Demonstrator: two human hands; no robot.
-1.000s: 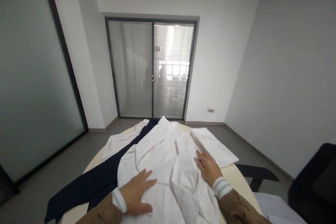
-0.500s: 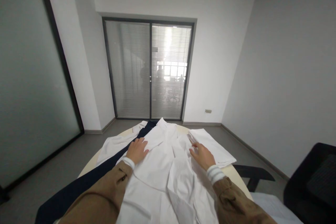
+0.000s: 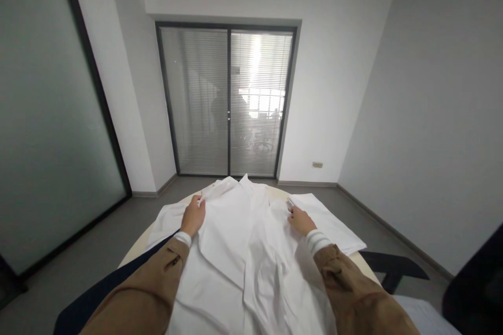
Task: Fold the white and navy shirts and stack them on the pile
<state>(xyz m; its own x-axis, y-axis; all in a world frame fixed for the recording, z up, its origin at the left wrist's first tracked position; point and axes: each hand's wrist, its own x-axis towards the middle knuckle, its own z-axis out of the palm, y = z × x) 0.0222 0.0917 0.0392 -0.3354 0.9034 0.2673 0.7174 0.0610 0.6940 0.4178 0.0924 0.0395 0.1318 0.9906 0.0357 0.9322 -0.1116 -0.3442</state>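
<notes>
A white shirt [image 3: 239, 241] lies spread out on a round pale table [image 3: 135, 243], collar at the far end. My left hand [image 3: 193, 215] is far up on the shirt's left shoulder, fingers closed on the fabric edge. My right hand [image 3: 299, 219] is at the shirt's right shoulder, fingers curled on the cloth there. Both arms wear brown sleeves with white cuffs and reach forward over the shirt.
A dark navy garment [image 3: 88, 301] hangs off the table's near left, under my left arm. Another white garment [image 3: 165, 220] lies left of the shirt, a folded white cloth [image 3: 334, 227] to its right. A black chair [image 3: 395, 269] stands right of the table. Glass doors with blinds [image 3: 230, 104] are ahead.
Both hands slid from the middle of the shirt up to its shoulders near the collar and closed on the fabric. The shirt's left part now covers the navy garment's far end.
</notes>
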